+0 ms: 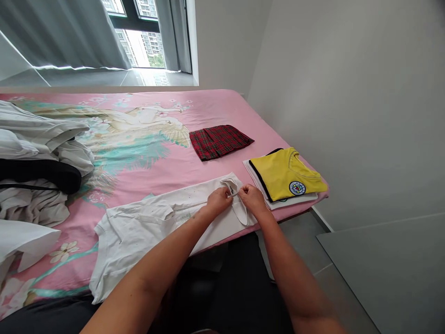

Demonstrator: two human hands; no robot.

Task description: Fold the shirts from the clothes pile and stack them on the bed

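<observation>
A white shirt lies flat on the near edge of the bed, and its long axis runs from the lower left up to the right, where the collar is. Both hands meet at this collar end. The left hand pinches the collar edge from the left side, and the right hand pinches the same edge from the right; the two grips are closed on the cloth and almost touch each other. The body of the shirt stretches away to the left, under the left forearm, so the left hand is the nearer one to the rest of the garment. Just beside the right hand, on the right, a folded yellow shirt rests on top of other folded pieces. Farther back lies a folded red plaid garment. A heap of unfolded clothes sits well apart at the left.
</observation>
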